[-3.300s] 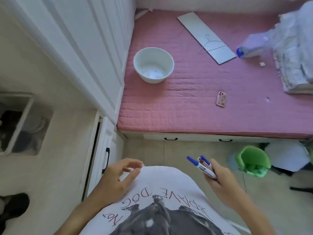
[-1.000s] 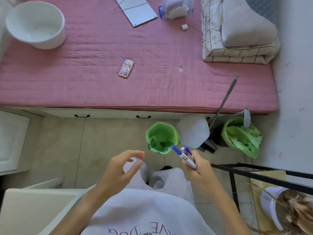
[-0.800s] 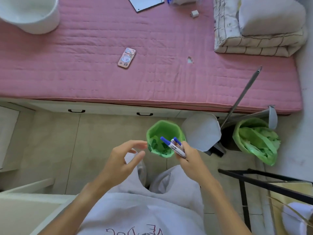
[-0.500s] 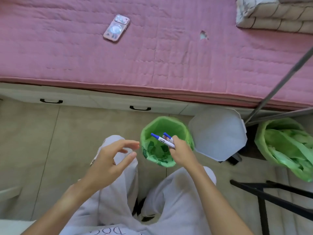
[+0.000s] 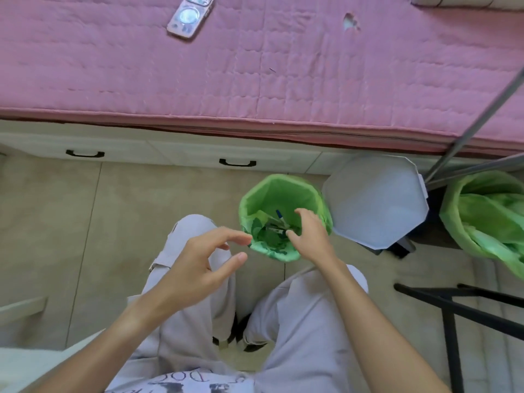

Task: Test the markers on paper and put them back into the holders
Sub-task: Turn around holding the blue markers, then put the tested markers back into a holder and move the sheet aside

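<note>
Right hand: held over the mouth of the green-lined bin, fingers spread and relaxed, nothing gripped. Markers: seen lying inside the bin, just below and beyond the right fingertips, apart from them. Left hand: held beside the bin's near rim, left of the right hand, fingers loosely spread, nothing held. Bin lid: tipped open to the right of the right hand.

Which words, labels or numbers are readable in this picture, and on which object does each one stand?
"DOG", seen upside down and partly cut off: printed on the white T-shirt at the bottom edge.
Blue-capped markers inside the green-lined bin: any label is too small and blurred to read.
Pink phone case on the pink quilted mattress: only decoration, no legible text.
</note>
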